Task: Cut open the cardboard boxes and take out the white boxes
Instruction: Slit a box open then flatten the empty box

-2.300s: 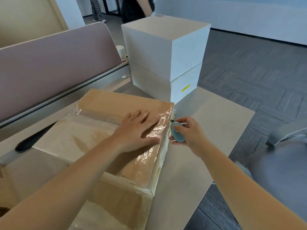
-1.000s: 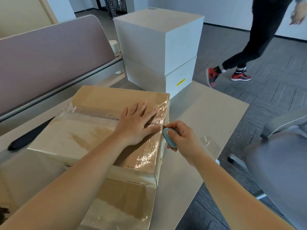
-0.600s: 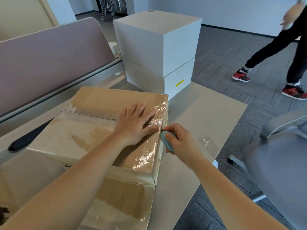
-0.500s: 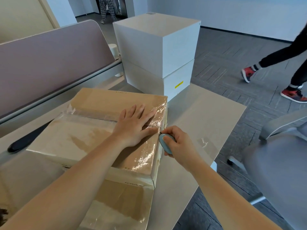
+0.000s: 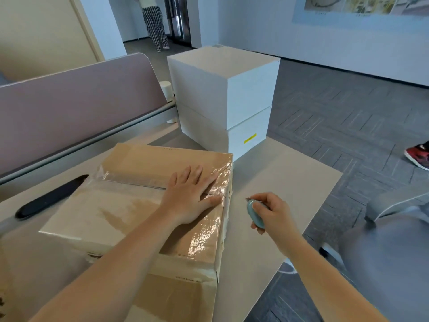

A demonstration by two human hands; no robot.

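Note:
A taped cardboard box (image 5: 130, 205) lies on the beige table (image 5: 285, 182), its top seam covered in shiny clear tape. My left hand (image 5: 188, 196) presses flat on the box top near its right end, fingers straight. My right hand (image 5: 271, 212) grips a small blue cutter (image 5: 254, 213) just right of the box, a short gap away from its side. Two white boxes (image 5: 222, 98) stand stacked at the far side of the table; the lower one carries a yellow label.
A mauve desk divider (image 5: 76, 105) runs along the left. A black oblong object (image 5: 48, 198) lies left of the box. A grey chair (image 5: 392, 252) stands to the right. Someone's red shoe (image 5: 417, 154) shows at the right edge, and another person stands far back.
My right hand with the cutter has pulled away from the box's right edge to the right. The left hand stays pressed on the box. The walking person has moved off right.

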